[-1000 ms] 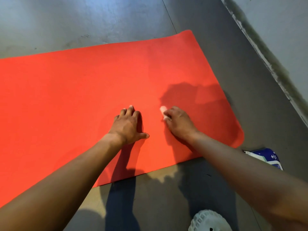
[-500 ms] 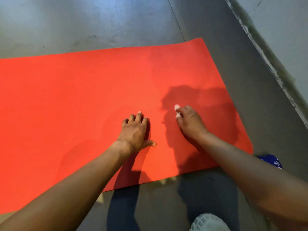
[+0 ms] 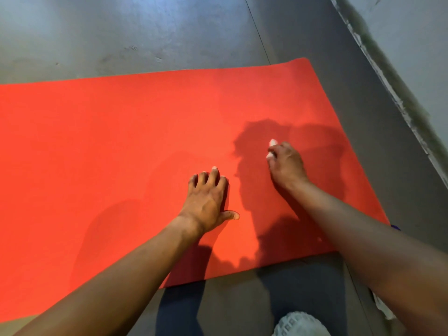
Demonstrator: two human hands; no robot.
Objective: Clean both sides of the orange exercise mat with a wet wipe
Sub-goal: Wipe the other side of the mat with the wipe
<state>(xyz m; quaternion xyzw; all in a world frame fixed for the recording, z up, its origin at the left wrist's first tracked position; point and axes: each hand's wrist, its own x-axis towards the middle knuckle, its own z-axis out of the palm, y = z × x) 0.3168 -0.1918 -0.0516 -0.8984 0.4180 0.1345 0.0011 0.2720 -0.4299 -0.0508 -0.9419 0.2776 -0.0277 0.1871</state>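
Head view: mat [image 3: 121, 141] flat on floor [image 3: 145, 32]. Left hand [image 3: 206, 200] spread, pressing mat. Right hand [image 3: 286, 163] clutches wipe [image 3: 272, 148] near right end. Step: wiping top face. Next: steady strokes; flip pending.

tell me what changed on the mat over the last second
The right hand, gripping the wipe, slid forward across the mat, away from the person. The left hand stayed pressed flat in the same spot, and the mat lies spread as before; only the view shifted.

Left hand [image 3: 206, 202] flat, right hand [image 3: 286, 166] curled.
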